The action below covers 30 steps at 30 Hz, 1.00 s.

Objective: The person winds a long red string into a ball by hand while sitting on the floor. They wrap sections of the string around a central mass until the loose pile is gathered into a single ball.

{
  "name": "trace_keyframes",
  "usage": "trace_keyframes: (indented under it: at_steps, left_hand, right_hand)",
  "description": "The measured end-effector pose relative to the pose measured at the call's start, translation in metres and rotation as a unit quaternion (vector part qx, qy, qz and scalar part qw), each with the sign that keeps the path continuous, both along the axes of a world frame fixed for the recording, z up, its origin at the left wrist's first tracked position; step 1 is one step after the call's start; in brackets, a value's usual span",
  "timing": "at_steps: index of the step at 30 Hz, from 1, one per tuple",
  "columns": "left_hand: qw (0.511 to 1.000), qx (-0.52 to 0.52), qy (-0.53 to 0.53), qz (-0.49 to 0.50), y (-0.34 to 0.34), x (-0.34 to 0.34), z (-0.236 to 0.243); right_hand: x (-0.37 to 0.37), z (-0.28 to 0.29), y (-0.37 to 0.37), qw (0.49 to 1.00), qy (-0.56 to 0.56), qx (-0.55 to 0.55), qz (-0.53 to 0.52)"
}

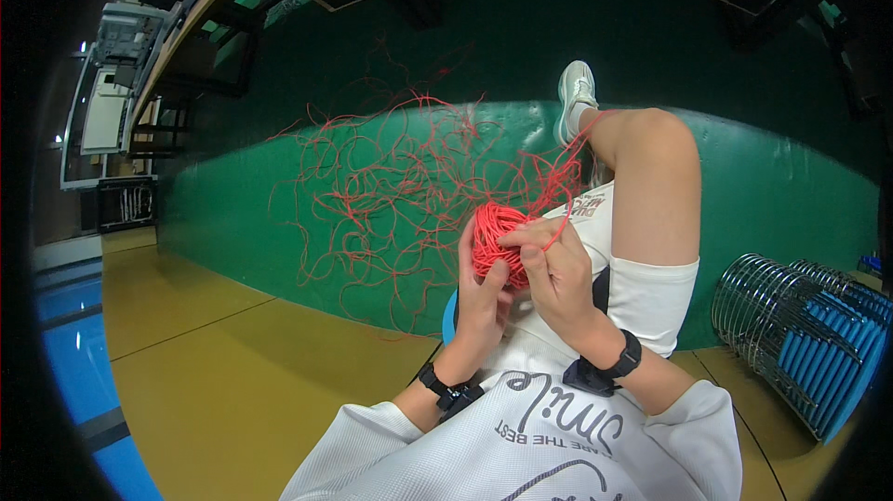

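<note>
Cupping the roundish red cord ball (493,227) from the left in the left grip (480,304), pressing the right grip (562,285) against its right side, pinching the strand (569,211) looping in from the far right, nearer the right grip; leaving loose cord (372,187) far left on the green floor (242,236)

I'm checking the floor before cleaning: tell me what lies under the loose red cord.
Green floor shows through the gaps in the loose red cord. Where strands bunch near the wound red ball, whatever is underneath is covered and can't be made out.
</note>
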<state>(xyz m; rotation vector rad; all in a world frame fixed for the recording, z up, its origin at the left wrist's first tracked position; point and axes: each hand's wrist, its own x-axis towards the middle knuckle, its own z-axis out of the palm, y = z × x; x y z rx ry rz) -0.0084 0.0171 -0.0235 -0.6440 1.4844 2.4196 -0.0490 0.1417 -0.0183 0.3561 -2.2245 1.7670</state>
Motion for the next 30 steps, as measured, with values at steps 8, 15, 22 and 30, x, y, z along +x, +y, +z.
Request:
trace_keyframes:
  at_steps: [8, 15, 22, 30]
  left_hand:
    - [0.999, 0.013, -0.032, -0.001, -0.003, -0.009, 0.007]
    - [0.999, 0.018, -0.045, -0.010, -0.009, -0.009, 0.003]
    - [0.999, -0.018, 0.031, -0.017, -0.016, -0.012, -0.008]
    - [0.989, 0.052, 0.059, -0.123, -0.033, -0.014, -0.003]
  right_hand:
    - [0.001, 0.000, 0.002, 0.999, -0.016, 0.007, 0.027]
    - [-0.006, -0.002, 0.009, 0.998, -0.024, 0.005, 0.062]
    - [-0.013, 0.007, 0.018, 0.996, 0.003, 0.056, 0.072]
    - [-0.029, 0.003, 0.032, 0.983, -0.040, 0.090, 0.153]
